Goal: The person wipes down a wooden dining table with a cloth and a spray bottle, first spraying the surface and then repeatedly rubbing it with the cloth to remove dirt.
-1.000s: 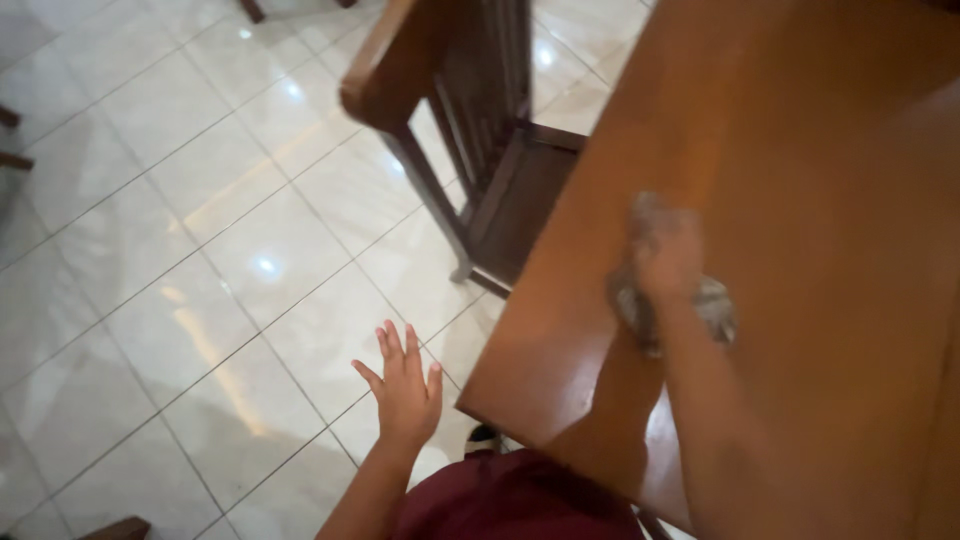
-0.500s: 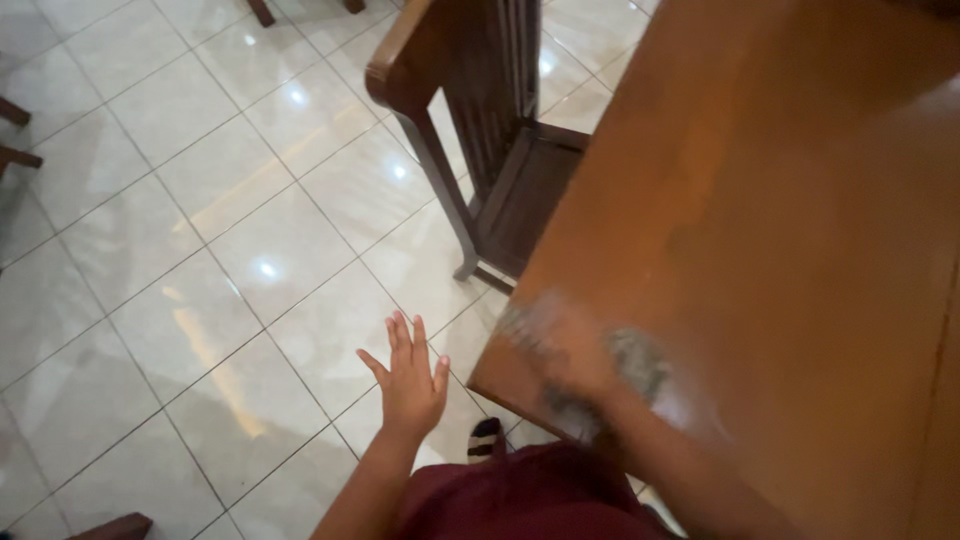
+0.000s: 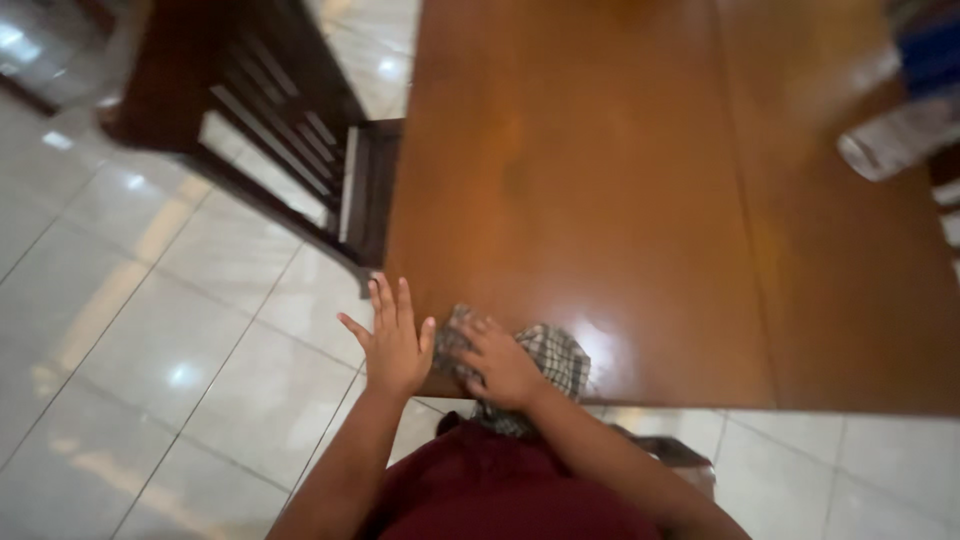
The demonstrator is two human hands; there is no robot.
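Note:
My right hand (image 3: 500,365) presses a grey checked cloth (image 3: 550,352) flat against the near left corner of the brown wooden table (image 3: 620,180). Part of the cloth hangs over the table's front edge. My left hand (image 3: 392,340) is open with fingers spread, held palm up just off the table's left edge beside the cloth, holding nothing.
A dark wooden chair (image 3: 270,130) stands tucked at the table's left side. A clear plastic bottle (image 3: 895,135) lies blurred at the table's far right. White glossy floor tiles (image 3: 150,330) lie to the left and below.
My right hand has dragged the cloth toward me to the table's near corner. My left hand has come up next to the table edge. The view has swung right over the table.

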